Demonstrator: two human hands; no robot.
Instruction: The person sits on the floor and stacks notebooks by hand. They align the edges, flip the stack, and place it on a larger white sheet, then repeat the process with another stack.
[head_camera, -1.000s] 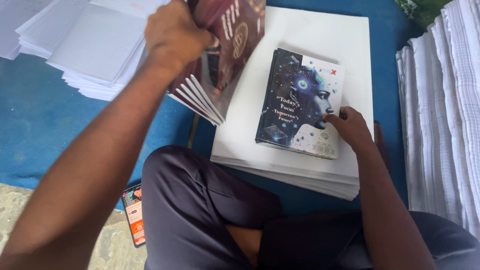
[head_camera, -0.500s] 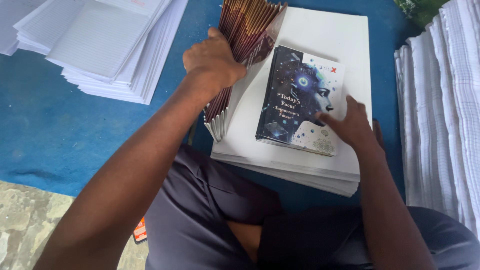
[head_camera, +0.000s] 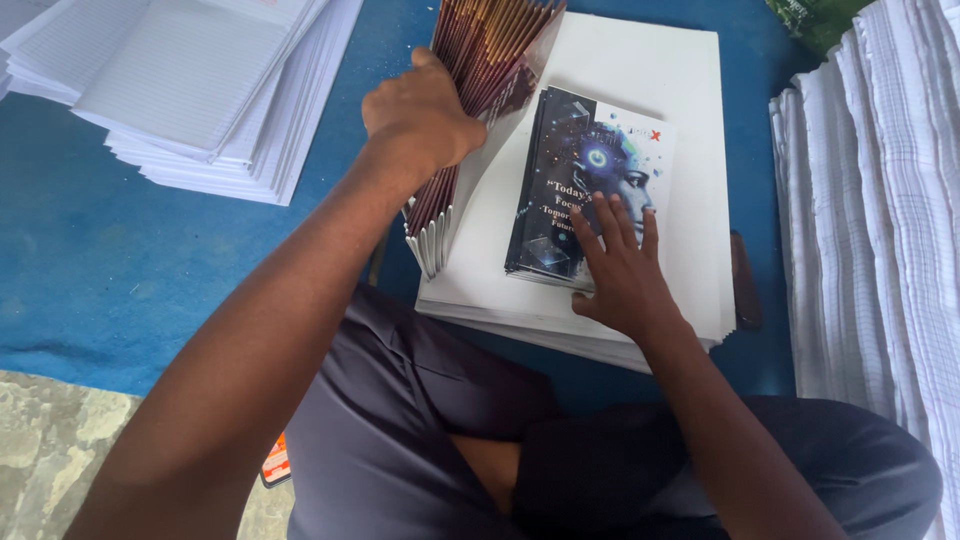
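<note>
My left hand (head_camera: 418, 118) grips a fanned bundle of thin notebooks with dark red covers (head_camera: 480, 70), standing on edge at the left side of a stack of white sheets (head_camera: 650, 80). My right hand (head_camera: 618, 268) lies flat, fingers spread, on a small pile of notebooks with dark blue covers showing a face (head_camera: 580, 160), which rests on the same white stack. My crossed legs in dark trousers (head_camera: 420, 440) are just below the stack.
Piles of ruled white paper (head_camera: 190, 80) lie at the upper left on a blue mat (head_camera: 120, 260). A tall stack of white sheets (head_camera: 880, 250) runs along the right edge. A small orange object (head_camera: 276, 460) lies by my left knee.
My left hand has brought the red-covered bundle down and right, from raised over the mat to standing on edge beside the white stack. My right hand slid up onto the blue cover.
</note>
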